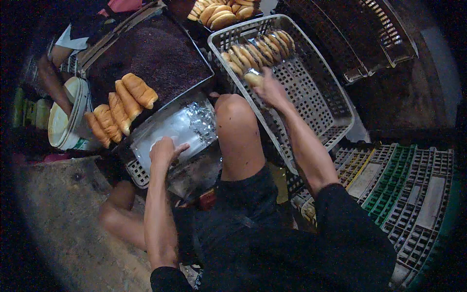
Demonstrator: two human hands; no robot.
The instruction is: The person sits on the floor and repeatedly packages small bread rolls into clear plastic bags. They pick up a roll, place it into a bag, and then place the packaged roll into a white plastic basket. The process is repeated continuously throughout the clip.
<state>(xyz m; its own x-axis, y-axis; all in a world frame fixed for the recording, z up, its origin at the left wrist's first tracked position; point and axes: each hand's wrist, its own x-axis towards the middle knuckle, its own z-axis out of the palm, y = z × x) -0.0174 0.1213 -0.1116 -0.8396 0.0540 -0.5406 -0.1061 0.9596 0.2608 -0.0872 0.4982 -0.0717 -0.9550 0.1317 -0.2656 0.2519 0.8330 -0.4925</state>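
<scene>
My right hand [270, 90] reaches into a grey plastic crate [304, 104] and closes around a bun [253, 79] at the near end of the packed ones. Slight blur hides its fingertips. Clear wrap shines on the row of buns with dark filling [262, 50] along the crate's far side. Over a stack of clear plastic bags [187, 134], my left hand [164, 151] rests with the thumb stretched away from the fingers and nothing visibly gripped. The bags lie on a tray in front of me, left of my raised knee.
Several long bread rolls [127, 104] lie beside a large tray of dark grainy stuff [146, 53]. At left, another person's arm [58, 85] dips into a white bucket [73, 117]. More buns [221, 14] sit at the back. Stacked crates [404, 190] stand at right.
</scene>
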